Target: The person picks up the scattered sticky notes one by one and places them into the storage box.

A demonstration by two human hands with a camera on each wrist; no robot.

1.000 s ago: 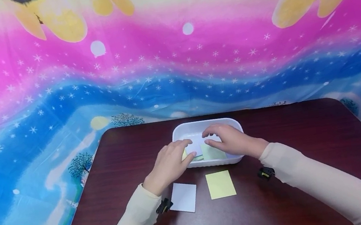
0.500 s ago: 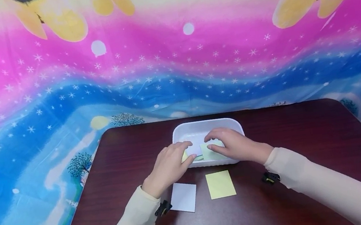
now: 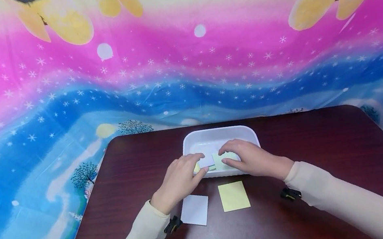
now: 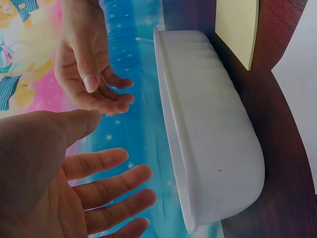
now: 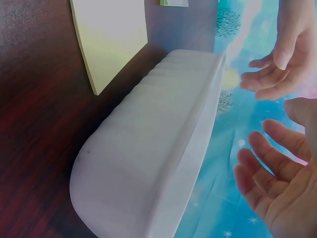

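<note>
A white plastic basin [image 3: 193, 135] stands near the far edge of the table, with pale green and yellow paper pads [image 3: 221, 161] inside. Over its left side hovers my left hand [image 3: 181, 176], fingers spread and slightly bent, holding nothing. My right hand [image 3: 253, 157] is above the right side in the same relaxed pose, also without anything in it. Both wrist views show the hands above the basin's rim, apart from it, palms facing each other. On the table in front of the basin lie a white sticky note pad [image 3: 195, 210] and a yellow sticky note pad [image 3: 234, 196].
The dark reddish-brown table [image 3: 318, 134] has rounded far corners. Behind it hangs a printed cloth [image 3: 175, 56] in pink and blue with snowflakes. A small black clip-like device [image 3: 290, 194] sits under each sleeve's cuff.
My right hand has drifted slightly towards me and to the right. My left hand has lowered a little. The basin and both pads on the table stay where they were.
</note>
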